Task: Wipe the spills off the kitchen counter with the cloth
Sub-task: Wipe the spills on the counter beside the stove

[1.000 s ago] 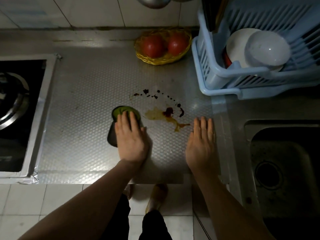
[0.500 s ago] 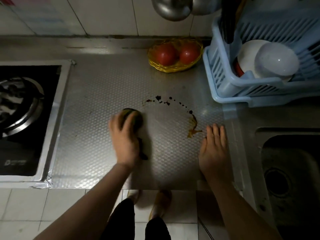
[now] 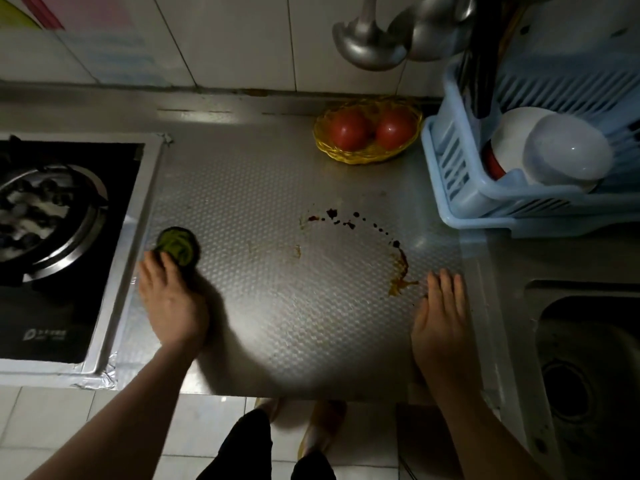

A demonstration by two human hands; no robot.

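A green and dark cloth [image 3: 177, 247] lies bunched on the embossed steel counter [image 3: 277, 323], close to the stove's edge. My left hand [image 3: 169, 299] presses on its near side, fingers over it. Dark red drops [image 3: 346, 220] and an orange-brown smear [image 3: 400, 271] curve across the counter's right part, with a faint streak [image 3: 297, 251] in the middle. My right hand [image 3: 441, 313] rests flat on the counter, fingers together, just below the orange smear and holding nothing.
A gas stove [image 3: 59, 237] lies at the left. At the back stand a yellow basket of tomatoes [image 3: 367, 133] and a blue dish rack [image 3: 519, 168] with white bowls. The sink [image 3: 588, 375] is at the right. Ladles [image 3: 374, 46] hang above.
My left hand has dragged the cloth leftward across the counter toward the stove. The large orange puddle in the middle is gone, leaving a faint streak. My right hand stayed put.
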